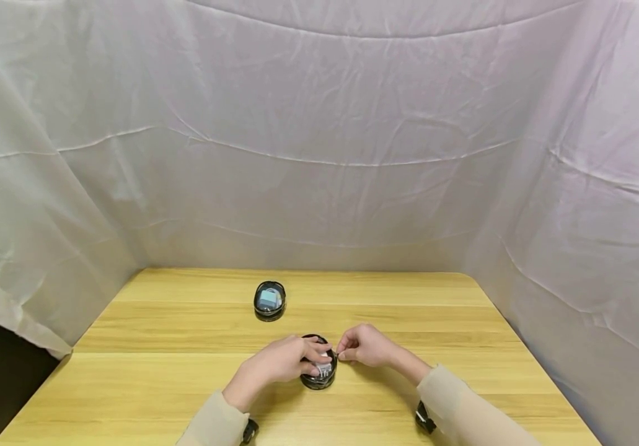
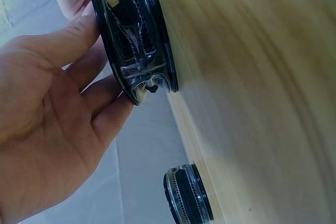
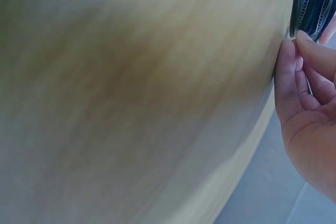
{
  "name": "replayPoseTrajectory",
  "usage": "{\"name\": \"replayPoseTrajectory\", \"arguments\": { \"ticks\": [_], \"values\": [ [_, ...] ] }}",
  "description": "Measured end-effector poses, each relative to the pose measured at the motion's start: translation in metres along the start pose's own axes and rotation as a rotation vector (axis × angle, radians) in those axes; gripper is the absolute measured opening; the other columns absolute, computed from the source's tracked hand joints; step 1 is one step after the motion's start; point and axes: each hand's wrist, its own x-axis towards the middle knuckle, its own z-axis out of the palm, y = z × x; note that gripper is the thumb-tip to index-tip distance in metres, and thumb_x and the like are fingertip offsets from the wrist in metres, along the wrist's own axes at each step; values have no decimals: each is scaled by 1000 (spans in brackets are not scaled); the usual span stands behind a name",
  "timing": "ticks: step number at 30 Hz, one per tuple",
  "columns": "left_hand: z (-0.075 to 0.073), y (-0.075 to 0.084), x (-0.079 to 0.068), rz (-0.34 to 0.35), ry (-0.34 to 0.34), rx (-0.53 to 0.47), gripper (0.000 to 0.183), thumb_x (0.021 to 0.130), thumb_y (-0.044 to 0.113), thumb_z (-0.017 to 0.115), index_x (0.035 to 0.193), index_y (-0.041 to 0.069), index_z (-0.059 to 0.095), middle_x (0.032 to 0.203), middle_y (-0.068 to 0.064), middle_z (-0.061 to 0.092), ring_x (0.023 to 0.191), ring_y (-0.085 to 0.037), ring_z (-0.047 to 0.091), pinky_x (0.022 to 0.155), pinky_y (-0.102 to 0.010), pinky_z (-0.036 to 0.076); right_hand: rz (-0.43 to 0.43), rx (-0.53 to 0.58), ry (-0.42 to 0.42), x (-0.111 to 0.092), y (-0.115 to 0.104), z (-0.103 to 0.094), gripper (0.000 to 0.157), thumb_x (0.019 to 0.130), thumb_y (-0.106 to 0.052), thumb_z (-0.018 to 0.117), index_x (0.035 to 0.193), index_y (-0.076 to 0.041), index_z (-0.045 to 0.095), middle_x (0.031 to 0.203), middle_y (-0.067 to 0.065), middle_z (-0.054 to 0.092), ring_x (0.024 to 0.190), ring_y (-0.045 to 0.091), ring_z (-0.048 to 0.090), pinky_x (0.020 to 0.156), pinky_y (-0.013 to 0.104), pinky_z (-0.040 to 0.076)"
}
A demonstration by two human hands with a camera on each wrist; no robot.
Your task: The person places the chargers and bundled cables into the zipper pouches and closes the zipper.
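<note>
A small oval black zippered pouch (image 1: 325, 374) with a clear top lies near the front middle of the table. My left hand (image 1: 291, 359) rests on its top, the fingers spread across the clear face. Seen in the left wrist view, the pouch's side (image 2: 137, 30) shows zipper teeth curving apart around a gap. From the right, my right hand (image 1: 368, 347) pinches the zipper pull at the pouch's edge between thumb and index finger. In the right wrist view the fingertips (image 3: 302, 38) meet right at the lower end of the pouch; they mostly hide the pull.
A second, similar black pouch (image 1: 269, 300) with a clear top and a pale blue label stands farther back, left of the first. The wooden table (image 1: 408, 297) ends at pale cloth curtains (image 1: 319, 204) at the back and sides.
</note>
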Motion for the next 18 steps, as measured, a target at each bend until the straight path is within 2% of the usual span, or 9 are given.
{"name": "replayPoseTrajectory", "arguments": {
  "ticks": [18],
  "values": [
    [2,-1,0,-14,-1,-5,35,91,21,78,126,20,76,146,6,61,144,-23,49,116,-46,44,0,-31,-8,-4,-3,1,6,92,-2,77,87,-5,74,79,1,73,68,12,66,60,21,56]
  ]
}}
